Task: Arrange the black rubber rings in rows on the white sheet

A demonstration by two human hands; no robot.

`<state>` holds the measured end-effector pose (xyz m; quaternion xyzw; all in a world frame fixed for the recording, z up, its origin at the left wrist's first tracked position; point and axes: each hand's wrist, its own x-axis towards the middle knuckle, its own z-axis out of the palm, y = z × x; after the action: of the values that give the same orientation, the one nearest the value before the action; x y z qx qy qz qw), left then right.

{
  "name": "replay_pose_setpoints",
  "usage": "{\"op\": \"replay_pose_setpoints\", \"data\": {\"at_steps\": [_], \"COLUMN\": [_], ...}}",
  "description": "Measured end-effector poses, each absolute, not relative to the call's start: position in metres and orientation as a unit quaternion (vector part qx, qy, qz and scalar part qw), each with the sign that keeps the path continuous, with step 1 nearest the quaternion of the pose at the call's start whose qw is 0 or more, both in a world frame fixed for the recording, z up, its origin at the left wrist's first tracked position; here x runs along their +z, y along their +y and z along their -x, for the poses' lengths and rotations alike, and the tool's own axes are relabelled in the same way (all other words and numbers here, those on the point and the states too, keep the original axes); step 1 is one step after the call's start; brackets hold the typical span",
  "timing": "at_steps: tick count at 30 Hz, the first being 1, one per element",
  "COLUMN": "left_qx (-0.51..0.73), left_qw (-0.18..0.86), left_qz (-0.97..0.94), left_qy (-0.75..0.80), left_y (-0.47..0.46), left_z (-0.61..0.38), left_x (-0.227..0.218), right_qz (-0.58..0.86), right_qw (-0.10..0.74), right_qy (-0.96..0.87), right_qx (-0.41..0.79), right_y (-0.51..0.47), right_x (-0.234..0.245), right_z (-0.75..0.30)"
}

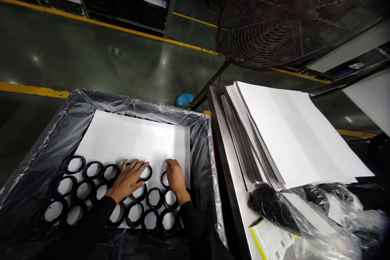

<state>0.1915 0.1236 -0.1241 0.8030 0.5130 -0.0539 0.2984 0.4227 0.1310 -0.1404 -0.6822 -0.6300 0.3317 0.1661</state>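
Observation:
A white sheet [134, 138] lies inside a bin lined with clear plastic [201, 130]. Several black rings [83, 190] sit in rows on the sheet's near half. My left hand [128, 180] rests flat with fingers spread over the rings near the middle, fingertips touching one ring [146, 172]. My right hand [175, 178] is just to the right, fingers curled down onto a black ring [163, 178] at the row's right end. Both arms wear black sleeves.
A steel table [231, 158] stands right of the bin, with a stack of white sheets [292, 134] and clear bags of black parts [274, 207]. A large black fan [292, 12] stands behind. Green floor with yellow lines, a blue object [184, 99] and shelving beyond.

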Motion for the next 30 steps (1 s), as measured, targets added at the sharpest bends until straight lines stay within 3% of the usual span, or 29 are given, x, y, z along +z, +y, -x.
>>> {"op": "replay_pose_setpoints", "data": {"at_steps": [3, 10, 20, 30], "left_qx": [-0.055, -0.048, -0.065, -0.080], "left_qw": [0.304, 0.318, 0.316, 0.299], "left_qz": [-0.801, -0.792, -0.794, -0.810], "left_qy": [0.512, 0.518, 0.516, 0.498], "left_y": [0.122, 0.120, 0.120, 0.128], "left_z": [-0.188, -0.182, -0.182, -0.206], "left_x": [-0.126, -0.132, -0.127, -0.126], "right_qz": [0.686, 0.705, 0.668, 0.726], "right_qw": [0.208, 0.156, 0.196, 0.140], "right_qy": [-0.610, -0.589, -0.594, -0.572], "right_qx": [0.338, 0.364, 0.403, 0.355], "right_y": [0.118, 0.089, 0.088, 0.082], "right_x": [-0.137, -0.151, -0.152, -0.145], "right_z": [-0.426, -0.431, -0.414, -0.410]}}
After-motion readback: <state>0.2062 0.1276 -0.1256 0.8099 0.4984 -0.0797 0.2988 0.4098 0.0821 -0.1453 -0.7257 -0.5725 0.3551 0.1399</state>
